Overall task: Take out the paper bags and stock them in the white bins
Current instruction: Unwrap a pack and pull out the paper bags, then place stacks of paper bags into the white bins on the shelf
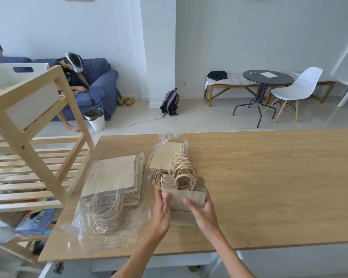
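A stack of small brown paper bags (pixel 186 195) with twisted handles stands upright on the wooden table (pixel 269 177). My left hand (pixel 162 210) grips its left side and my right hand (pixel 202 210) grips its right side. Behind it lies an opened clear plastic wrapper (pixel 165 155) with more small bags inside. To the left, a pack of larger paper bags (pixel 113 189) lies flat in clear plastic. A white bin (pixel 26 93) sits on the top level of the wooden shelf at upper left.
The wooden slatted shelf (pixel 28 173) stands against the table's left edge, with items on its lower level. A person sits on a blue sofa (pixel 96 87) beyond. A white waste bin (pixel 95 119), backpack, round black table and white chair stand on the floor.
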The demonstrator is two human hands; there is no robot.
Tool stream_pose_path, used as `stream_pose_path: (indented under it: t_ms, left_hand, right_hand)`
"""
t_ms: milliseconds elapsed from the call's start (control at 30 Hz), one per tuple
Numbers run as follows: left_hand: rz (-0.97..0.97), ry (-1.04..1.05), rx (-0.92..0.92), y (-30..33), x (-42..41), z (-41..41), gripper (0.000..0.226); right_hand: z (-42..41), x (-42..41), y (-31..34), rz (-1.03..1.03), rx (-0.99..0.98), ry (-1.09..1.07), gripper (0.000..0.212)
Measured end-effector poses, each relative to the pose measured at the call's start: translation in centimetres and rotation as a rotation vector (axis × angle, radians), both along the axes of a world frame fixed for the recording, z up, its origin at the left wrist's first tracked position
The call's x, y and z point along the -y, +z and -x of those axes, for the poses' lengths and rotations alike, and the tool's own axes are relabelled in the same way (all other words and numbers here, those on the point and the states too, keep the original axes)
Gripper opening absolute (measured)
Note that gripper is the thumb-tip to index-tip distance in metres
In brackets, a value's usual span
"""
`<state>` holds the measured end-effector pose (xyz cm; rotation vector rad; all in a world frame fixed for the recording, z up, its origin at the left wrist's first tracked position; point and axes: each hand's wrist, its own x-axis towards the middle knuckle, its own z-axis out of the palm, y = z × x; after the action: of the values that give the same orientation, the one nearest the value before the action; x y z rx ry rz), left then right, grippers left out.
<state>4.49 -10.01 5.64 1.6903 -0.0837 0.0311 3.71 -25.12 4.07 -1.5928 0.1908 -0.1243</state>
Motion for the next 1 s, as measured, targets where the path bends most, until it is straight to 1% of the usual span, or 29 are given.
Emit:
stream_pose_path:
  t_ms: [33,67,133,167,233,300,333,400,467,567,667,700,767,800,900,933,1000]
  left_hand:
    - [0.014,0.032,0.011,-0.1,0.3,-0.5,0.076]
    - [0.016,0.057,0.022,-0.1,0.5,-1.0,0.073]
    - [-0.032,0.115,0.072,0.4,0.6,-2.0,0.055]
    - [-0.074,0.148,0.112,0.9,0.4,-2.5,0.052]
    - [-0.158,0.188,0.199,2.4,-0.4,-3.8,0.059]
    - [-0.174,0.200,0.261,4.8,-1.2,-5.3,0.069]
    - [-0.164,0.201,0.279,6.3,-1.6,-6.0,0.069]
    - [-0.128,0.193,0.298,9.4,-2.7,-7.5,0.062]
    - [-0.105,0.190,0.331,12.5,-4.0,-9.0,0.059]
    - [-0.097,0.203,0.361,16.7,-6.7,-10.8,0.063]
    - [-0.132,0.222,0.382,19.7,-9.8,-12.2,0.069]
    - [-0.141,0.227,0.372,20.5,-10.8,-12.7,0.065]
    - [-0.154,0.236,0.387,22.3,-13.2,-13.4,0.046]
    - [-0.155,0.250,0.407,23.3,-14.4,-13.7,0.045]
    - [-0.156,0.326,0.460,26.1,-18.0,-14.6,0.055]
    - [-0.150,0.343,0.483,26.9,-19.3,-15.0,0.059]
    - [-0.141,0.342,0.528,28.7,-22.1,-15.7,0.065]
  right_hand:
    - [-0.2,0.0,0.1,-0.012,0.006,-0.007,0.063]
    - [-0.4,-0.1,0.4,-0.028,0.011,-0.015,0.063]
    - [-0.8,-0.1,1.5,-0.058,0.026,-0.021,0.063]
    - [-1.1,-0.1,2.3,-0.064,0.039,-0.010,0.062]
    - [-2.0,-0.3,4.3,-0.076,0.078,0.026,0.059]
    - [-3.5,-0.6,7.0,-0.082,0.128,0.068,0.057]
    - [-4.3,-0.8,8.4,-0.084,0.147,0.095,0.055]
    - [-6.3,-1.2,11.4,-0.079,0.166,0.160,0.053]
    - [-8.3,-1.7,14.5,-0.060,0.178,0.251,0.056]
    - [-11.1,-3.1,19.1,-0.028,0.208,0.405,0.066]
    - [-13.8,-5.2,23.0,-0.057,0.238,0.546,0.061]
    - [-14.6,-6.1,24.1,-0.071,0.239,0.597,0.057]
    - [-15.8,-8.2,25.9,-0.091,0.243,0.670,0.052]
    - [-16.4,-9.5,26.7,-0.091,0.249,0.673,0.052]
    - [-17.9,-13.5,29.4,-0.055,0.302,0.620,0.056]
    - [-18.4,-14.9,30.3,-0.043,0.325,0.612,0.051]
    - [-19.5,-17.7,32.3,-0.027,0.365,0.619,0.035]
